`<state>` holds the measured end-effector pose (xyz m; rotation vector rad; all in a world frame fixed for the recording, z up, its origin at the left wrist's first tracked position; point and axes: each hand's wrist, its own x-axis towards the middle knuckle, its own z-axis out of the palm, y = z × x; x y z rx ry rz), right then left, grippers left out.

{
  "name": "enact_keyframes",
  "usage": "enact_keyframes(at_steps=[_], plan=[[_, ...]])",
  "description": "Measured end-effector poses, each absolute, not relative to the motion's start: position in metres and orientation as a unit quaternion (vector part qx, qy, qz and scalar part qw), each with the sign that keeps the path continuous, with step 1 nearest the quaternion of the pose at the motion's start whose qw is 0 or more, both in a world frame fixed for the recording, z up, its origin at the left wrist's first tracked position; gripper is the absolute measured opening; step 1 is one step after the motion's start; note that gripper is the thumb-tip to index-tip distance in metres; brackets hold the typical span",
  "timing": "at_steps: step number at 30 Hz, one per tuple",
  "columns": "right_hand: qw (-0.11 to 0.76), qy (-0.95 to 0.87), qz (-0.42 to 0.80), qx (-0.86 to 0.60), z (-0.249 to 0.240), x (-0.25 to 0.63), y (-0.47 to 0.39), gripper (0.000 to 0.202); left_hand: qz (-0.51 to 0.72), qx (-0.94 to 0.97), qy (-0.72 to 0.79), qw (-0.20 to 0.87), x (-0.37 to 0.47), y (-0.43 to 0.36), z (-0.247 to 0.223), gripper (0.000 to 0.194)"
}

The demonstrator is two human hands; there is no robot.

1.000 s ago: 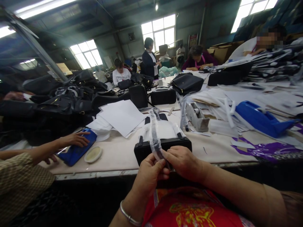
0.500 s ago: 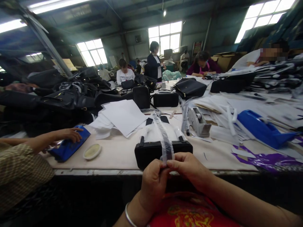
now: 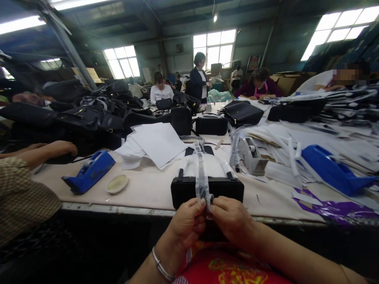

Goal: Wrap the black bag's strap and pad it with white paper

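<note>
A black handbag (image 3: 189, 191) stands at the table's near edge, with white paper stuffing showing in its open top. A plastic-wrapped strap (image 3: 201, 173) runs up over the bag from my hands. My left hand (image 3: 186, 223) and my right hand (image 3: 232, 219) both pinch the strap's lower end just in front of the bag, thumbs and fingertips almost touching each other.
A co-worker's arm (image 3: 35, 152) reaches in at the left, beside a blue tape dispenser (image 3: 89, 172) and a small round dish (image 3: 117, 184). White paper sheets (image 3: 156, 144), a grey tape dispenser (image 3: 251, 156), another blue dispenser (image 3: 334, 169) and piled black bags (image 3: 85, 118) crowd the table.
The co-worker's hand has lifted off the blue tape dispenser and drawn back left. My hands stay pinched on the strap, which now hangs straighter over the bag.
</note>
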<state>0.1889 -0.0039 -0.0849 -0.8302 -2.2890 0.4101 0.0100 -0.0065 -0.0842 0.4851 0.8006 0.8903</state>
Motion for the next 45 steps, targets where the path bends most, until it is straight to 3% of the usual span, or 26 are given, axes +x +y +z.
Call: enact_keyframes(at_steps=[3,8,11,14,17,20,22,25,30,33,36,40,45], plan=[[0.327,-0.834,0.293,-0.334,-0.077,0.194,-0.003,0.023,0.438,0.316,0.416,0.731,0.01,-0.01,-0.082,0.026],[0.327,-0.525,0.675,-0.402,-0.065,0.193,0.004,0.04,0.471,0.624,0.423,0.458,0.013,-0.022,-0.079,0.017],[0.336,-0.41,0.735,-0.422,-0.068,0.187,0.006,0.044,0.469,0.668,0.4,0.416,0.013,-0.023,-0.082,0.022],[0.34,-0.499,0.673,-0.428,-0.071,0.183,0.002,0.037,0.421,0.607,0.418,0.529,0.008,-0.02,-0.081,0.029],[0.33,-0.71,0.446,-0.433,-0.079,0.184,-0.005,0.025,0.38,0.446,0.435,0.684,0.01,-0.017,-0.075,0.054],[0.354,-0.828,0.166,-0.403,-0.096,0.187,-0.008,0.029,0.425,0.403,0.457,0.669,0.02,-0.015,-0.071,0.051],[0.362,-0.841,0.092,-0.391,-0.104,0.192,-0.008,0.032,0.467,0.419,0.454,0.633,0.026,-0.014,-0.071,0.043],[0.336,-0.816,0.215,-0.419,-0.103,0.202,-0.005,0.028,0.496,0.417,0.444,0.619,0.029,-0.015,-0.074,0.036],[0.237,-0.537,0.629,-0.51,-0.08,0.21,0.005,0.05,0.484,0.561,0.459,0.491,0.024,-0.021,-0.088,0.023],[0.199,-0.447,0.725,-0.485,-0.074,0.2,0.011,0.051,0.428,0.649,0.475,0.413,0.025,-0.026,-0.099,0.024],[0.222,-0.483,0.688,-0.493,-0.073,0.19,0.014,0.049,0.416,0.647,0.48,0.421,0.023,-0.029,-0.097,0.022],[0.268,-0.59,0.589,-0.483,-0.072,0.187,0.008,0.044,0.402,0.481,0.442,0.642,0.014,-0.024,-0.076,0.036],[0.313,-0.78,0.295,-0.455,-0.079,0.182,0.003,0.034,0.417,0.297,0.396,0.762,0.016,0.002,-0.069,0.045]])
